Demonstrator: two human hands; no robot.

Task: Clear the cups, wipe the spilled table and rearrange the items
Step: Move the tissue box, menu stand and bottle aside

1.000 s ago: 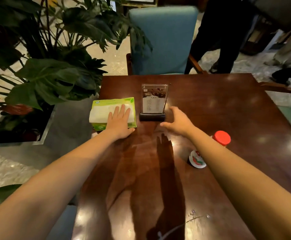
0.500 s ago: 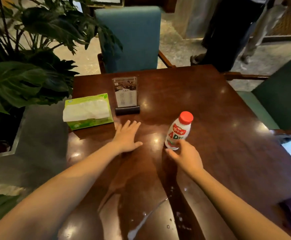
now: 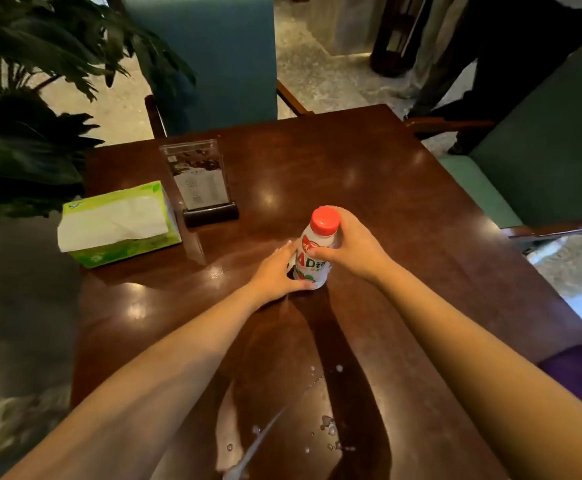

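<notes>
The bottle (image 3: 312, 263), a small white drink bottle with a red cap (image 3: 324, 221), stands upright near the middle of the table (image 3: 369, 174), between the two hands. The right hand (image 3: 355, 247) wraps round its shoulder just under the cap, thumb laid across the front label. The left hand (image 3: 274, 271) cups the lower part, fingers along the far side and thumb curled in at the base. The bottle looks to be in the middle of being rearranged, and the two-handed hold suits that: it seems best to keep it vertical, lift it clear rather than drag it over the glossy wood, and set it down flat before either hand lets go. Whether the cap is screwed tight cannot be told, so any tilt is a risk. A sensible spot would be toward the back left, near the menu stand (image 3: 201, 181) and the tissue box (image 3: 119, 223), which sit just beside each other at that side of the table. That would leave the near edge free, where the spill (image 3: 258, 441) lies as a pale streak with scattered droplets, well apart from the bottle and right under the forearms. The arms should probably stay raised on the way back so no skin smears the liquid. The tissues are the nearest thing for wiping. A teal chair (image 3: 213, 57) stands behind the table and a leafy plant (image 3: 22, 98) to its left.
</notes>
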